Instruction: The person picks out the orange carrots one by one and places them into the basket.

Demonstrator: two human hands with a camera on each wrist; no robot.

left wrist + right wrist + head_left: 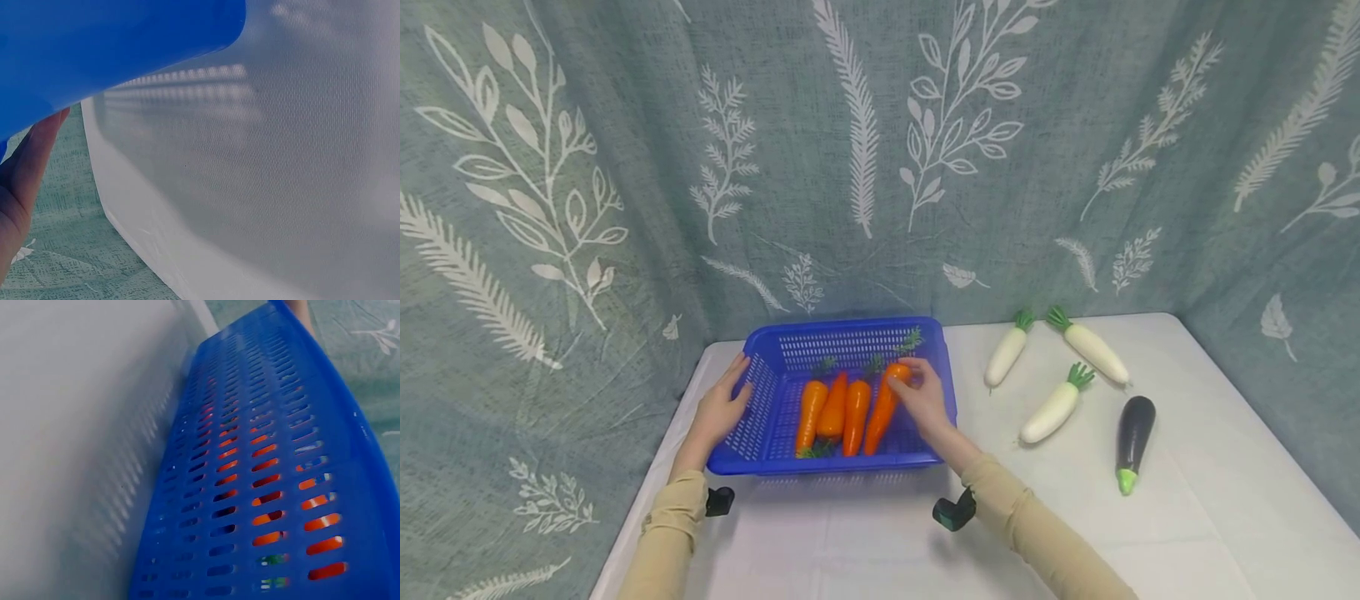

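A blue plastic basket (850, 328) with slotted walls sits on the table, and several orange carrots with green tops lie side by side in it. My right hand (927, 403) reaches over the right side and pinches the thick top end of the rightmost carrot (882, 418) between thumb and fingers. At the basket's left side, my left hand (718, 414) rests on the rim with its fingers extended. In the left wrist view, the left hand (25, 181) touches the blue basket (112, 50) from outside. The right wrist view shows mainly the slotted basket wall (250, 425); the right hand is hidden there.
To the right of the basket lie three white radishes, one upright-leaning near the back (1006, 357), one behind right (1097, 353) and one nearer (1051, 412). A dark eggplant (1135, 437) lies beyond them. A patterned green curtain (880, 208) borders the white table (850, 542).
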